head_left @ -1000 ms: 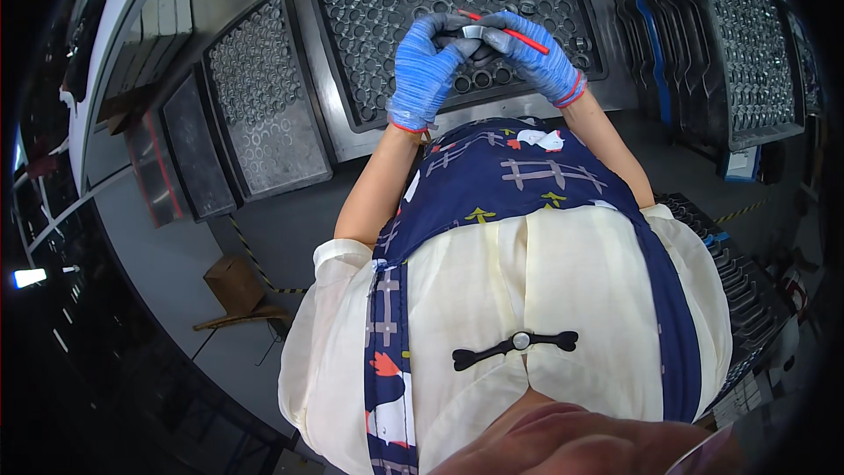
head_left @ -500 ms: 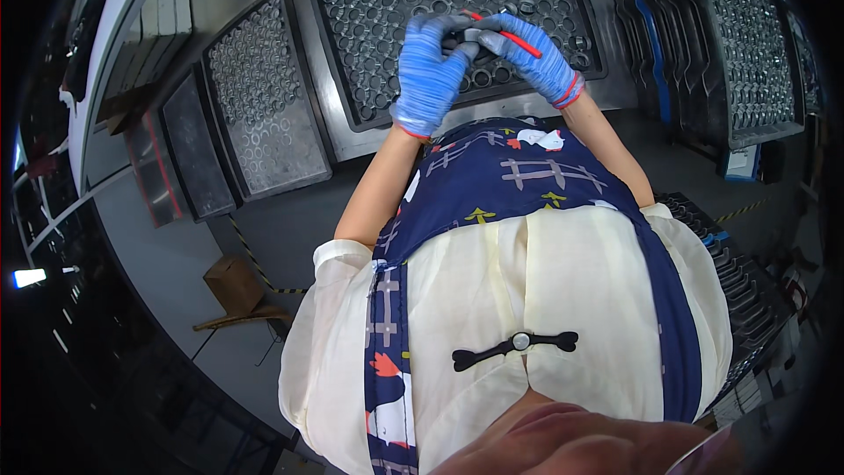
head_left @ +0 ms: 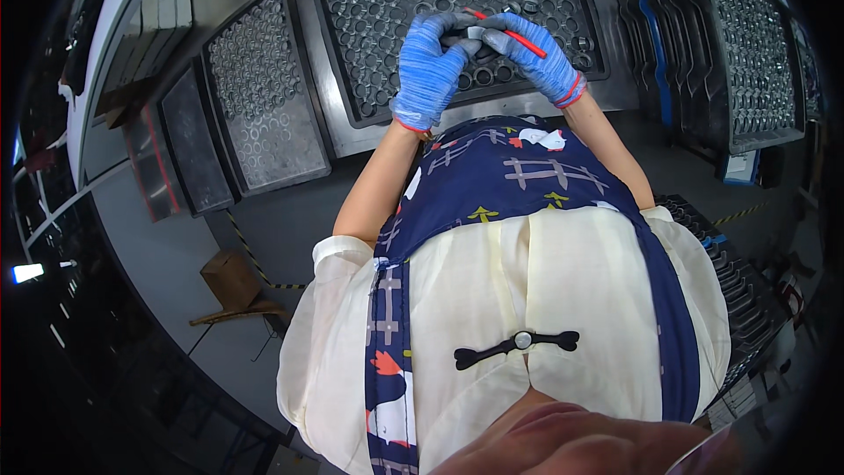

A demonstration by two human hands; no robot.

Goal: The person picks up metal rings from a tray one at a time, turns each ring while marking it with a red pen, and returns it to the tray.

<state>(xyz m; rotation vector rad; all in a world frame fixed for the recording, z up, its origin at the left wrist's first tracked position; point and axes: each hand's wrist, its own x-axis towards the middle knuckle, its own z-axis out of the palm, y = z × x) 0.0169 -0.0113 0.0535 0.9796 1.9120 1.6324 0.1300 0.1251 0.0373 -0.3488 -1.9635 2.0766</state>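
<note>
In blue knit gloves with grey fingertips, both my hands meet over the near part of a large black tray (head_left: 350, 116) of metal rings. My left hand (head_left: 431, 70) is closed, its fingers pinching a small metal ring (head_left: 475, 33). My right hand (head_left: 543, 62) has closed around a slim red pen-like stick (head_left: 527, 44), and its fingertips also touch the ring from the other side. The stick slants across the right fingers, with its far end above the ring. Fingers cover most of the ring.
Left of the big tray lies a tray (head_left: 286, 178) partly filled with rings, beside a flat dark tray (head_left: 195, 154). A stack of black trays (head_left: 673, 44) stands at right, next to an upright-looking tray of rings (head_left: 756, 57). A cardboard box (head_left: 230, 281) sits lower left.
The ring between my fingers has turned slightly, and the red stick has shifted a little to the right and down. Both hands otherwise keep their place.
</note>
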